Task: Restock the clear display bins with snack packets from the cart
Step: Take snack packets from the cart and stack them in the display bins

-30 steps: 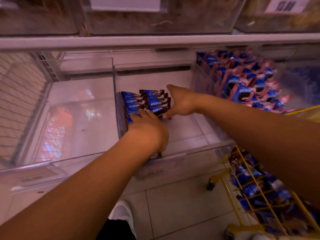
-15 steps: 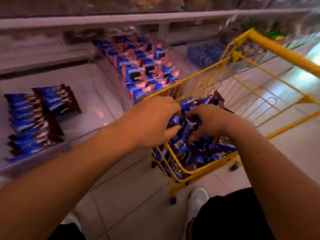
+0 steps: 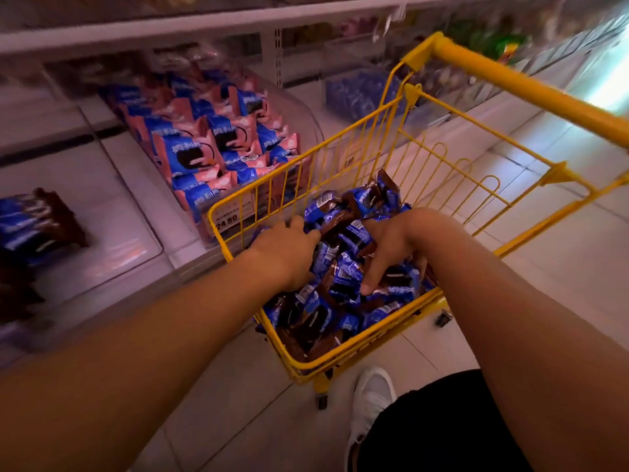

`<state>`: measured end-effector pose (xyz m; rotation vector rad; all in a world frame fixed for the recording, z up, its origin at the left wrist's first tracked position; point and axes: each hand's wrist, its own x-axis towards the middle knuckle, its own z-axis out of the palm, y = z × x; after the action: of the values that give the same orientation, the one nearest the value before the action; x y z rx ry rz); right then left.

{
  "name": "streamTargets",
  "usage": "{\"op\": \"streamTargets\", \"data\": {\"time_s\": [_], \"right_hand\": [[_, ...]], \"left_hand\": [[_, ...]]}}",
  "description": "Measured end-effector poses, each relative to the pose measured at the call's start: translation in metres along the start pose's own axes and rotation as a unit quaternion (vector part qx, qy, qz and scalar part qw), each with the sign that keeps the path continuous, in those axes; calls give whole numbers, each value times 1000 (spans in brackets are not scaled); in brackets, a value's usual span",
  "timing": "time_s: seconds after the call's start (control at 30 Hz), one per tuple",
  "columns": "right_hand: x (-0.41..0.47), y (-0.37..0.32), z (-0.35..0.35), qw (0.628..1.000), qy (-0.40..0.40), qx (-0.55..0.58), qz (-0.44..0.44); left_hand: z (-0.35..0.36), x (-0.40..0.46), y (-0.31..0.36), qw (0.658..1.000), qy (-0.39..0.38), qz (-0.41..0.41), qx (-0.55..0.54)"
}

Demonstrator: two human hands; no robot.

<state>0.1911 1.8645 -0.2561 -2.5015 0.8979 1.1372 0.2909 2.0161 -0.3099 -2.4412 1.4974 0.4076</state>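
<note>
A yellow wire cart (image 3: 369, 345) stands on the floor beside the shelf, heaped with blue-and-brown snack packets (image 3: 320, 315). Both my hands are down in that heap. My left hand (image 3: 289, 248) has its fingers curled over packets at the pile's left side, fingertips hidden among them. My right hand (image 3: 391, 247) digs into the pile with straight, spread fingers, and a bunch of packets sits between the two hands. At the far left, a clear display bin (image 3: 136, 240) holds a short row of the same blue-and-brown packets (image 3: 30, 223).
A neighbouring clear bin (image 3: 315, 126) is full of pink-and-blue packets, touching the cart's far side. Further back is a bin of blue packets (image 3: 357, 93). The cart handle (image 3: 510, 80) rises at the right. My white shoe (image 3: 371, 400) is on the tiled floor by the cart wheel.
A second ago both hands were at the packets in the clear bin. I turned right to the cart, and both hands now sit deeper in its pile of packets.
</note>
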Motion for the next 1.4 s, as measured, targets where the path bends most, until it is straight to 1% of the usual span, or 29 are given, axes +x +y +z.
{"op": "streamTargets", "data": {"time_s": [0.07,0.2,0.3,0.33,0.4,0.5,0.57,0.63,0.7,0.77,0.83,0.9,0.93,1.03,1.13,1.17,1.23,1.33,1.4], "right_hand": [[-5,-3,4,1000,-8,-23,-1],[-26,-10,12,998,-17,-67,3],[-47,-20,19,996,-40,-78,-10],[-52,-24,23,996,-37,-82,-12],[-59,-34,30,995,0,-103,-13],[-61,-51,37,993,31,-108,-21],[-61,-63,40,992,32,-113,-41],[-63,-76,45,986,12,-159,-59],[-61,-88,53,980,2,-193,-57],[-60,-101,58,978,14,-203,-53],[-60,-112,62,971,55,-224,-59],[-57,-118,65,961,114,-240,-77],[-56,-120,66,959,129,-239,-87],[-57,-115,60,966,123,-203,-99],[-57,-108,55,982,88,-139,-91],[-57,-109,57,985,69,-136,-79],[-56,-117,63,984,47,-166,-51],[-53,-126,68,975,79,-201,-41],[-55,-121,60,974,118,-184,-61]], "left_hand": [[2,-9,3,1000,-6,0,-29],[3,-33,16,999,-11,-14,-45],[8,-54,24,998,1,-15,-63],[10,-61,25,998,9,-15,-65],[15,-73,24,997,17,-12,-70],[18,-89,12,997,5,2,-83],[21,-98,-1,998,-16,15,-65],[23,-105,-14,998,-34,23,-50],[25,-110,-25,998,-40,15,-52],[29,-113,-30,998,-24,8,-54],[34,-115,-31,998,-12,7,-63],[35,-117,-35,996,-25,10,-91],[34,-117,-37,993,-30,12,-113],[28,-121,-46,983,-17,10,-182],[20,-124,-52,970,-25,-3,-243],[18,-124,-53,963,-36,-5,-266],[15,-124,-55,951,-56,-5,-305],[16,-123,-58,927,-77,-9,-368],[14,-123,-63,897,-75,-21,-435]]}}
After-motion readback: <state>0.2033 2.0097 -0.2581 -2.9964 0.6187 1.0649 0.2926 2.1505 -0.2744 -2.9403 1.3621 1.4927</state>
